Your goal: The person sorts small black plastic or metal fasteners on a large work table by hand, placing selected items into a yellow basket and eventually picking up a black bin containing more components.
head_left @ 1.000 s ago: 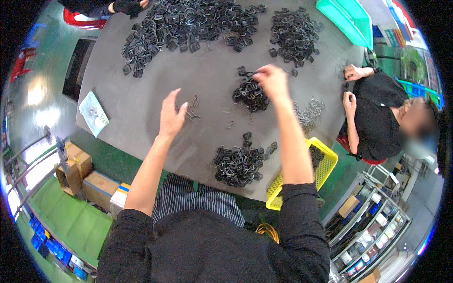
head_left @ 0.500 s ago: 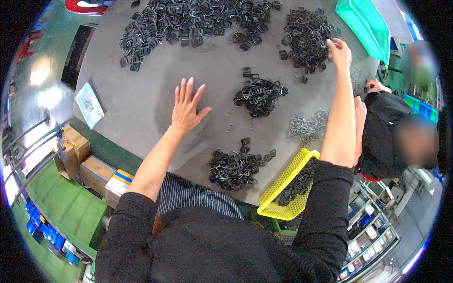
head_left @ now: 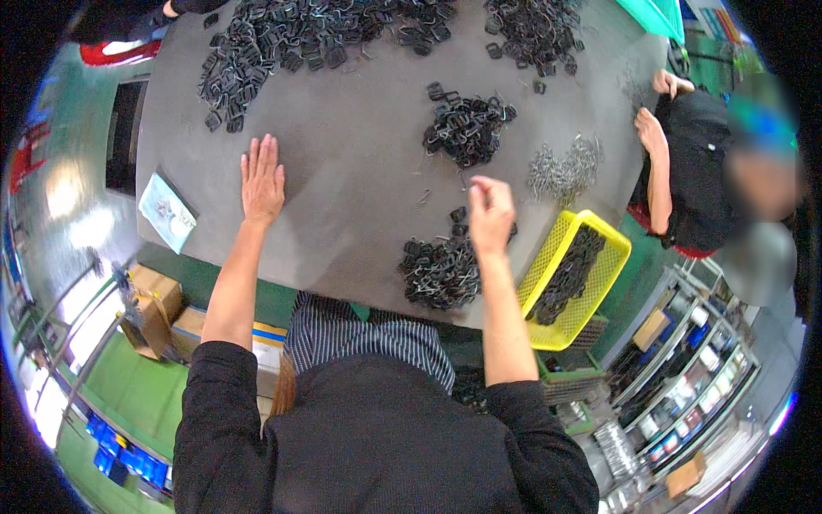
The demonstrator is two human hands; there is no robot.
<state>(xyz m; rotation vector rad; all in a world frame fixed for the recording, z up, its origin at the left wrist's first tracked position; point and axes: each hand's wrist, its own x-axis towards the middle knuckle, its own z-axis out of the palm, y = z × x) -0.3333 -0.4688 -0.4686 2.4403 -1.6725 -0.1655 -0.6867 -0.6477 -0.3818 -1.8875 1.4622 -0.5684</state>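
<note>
My left hand rests palm down on the grey tabletop, fingers stretched out, holding nothing. My right hand is over the table's near right part, fingers curled in; whatever they may hold is hidden. Just beside it lies a near pile of black buckles with thin metal wire parts among them, partly covered by my hand. Beyond that sits a middle pile of black buckles. A heap of loose silvery metal wire pieces lies to the right of my right hand.
A yellow basket holding black parts stands at the table's near right edge. Large black buckle piles spread along the far side. A clear bag lies at left. A co-worker's hands are at the right edge, near a green basket.
My right hand has come back from the far right pile toward the near pile, its fingers curling in. My left hand has shifted left. The view has shifted, and the co-worker's hands have moved.
</note>
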